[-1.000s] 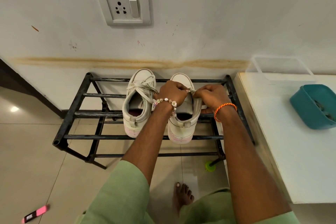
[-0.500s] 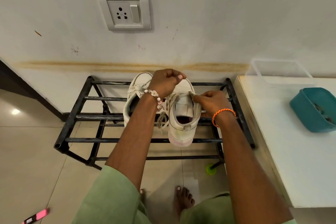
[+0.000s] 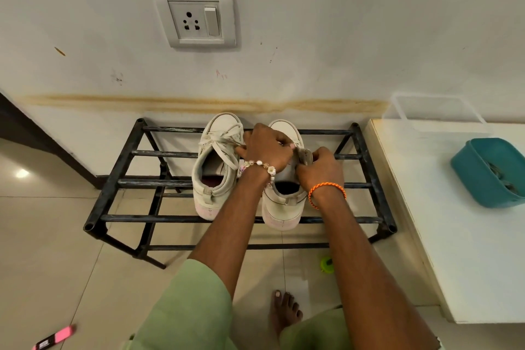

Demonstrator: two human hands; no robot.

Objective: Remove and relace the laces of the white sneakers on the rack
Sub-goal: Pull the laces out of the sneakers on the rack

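Note:
Two white sneakers stand side by side, toes to the wall, on a black metal rack (image 3: pixel 122 183). The left sneaker (image 3: pixel 217 163) is laced, with loose loops over its tongue. Both my hands are on the right sneaker (image 3: pixel 284 202). My left hand (image 3: pixel 267 150), with a bead bracelet, lies over its lacing area, fingers curled on the lace. My right hand (image 3: pixel 319 169), with an orange thread band, pinches the tongue and eyelet flap at the shoe's right side. The lace itself is mostly hidden under my hands.
A white table (image 3: pixel 460 224) stands right of the rack with a teal tub (image 3: pixel 491 172) and a clear plastic box (image 3: pixel 434 111) on it. A wall socket (image 3: pixel 196 18) is above. A green cap (image 3: pixel 326 264), a pink marker (image 3: pixel 54 338) and my bare foot (image 3: pixel 284 312) are on the tiled floor.
My left hand, raised above the right sneaker's toe with the lace half a second ago, has come back down onto the lacing. My right hand stays at the shoe's right side.

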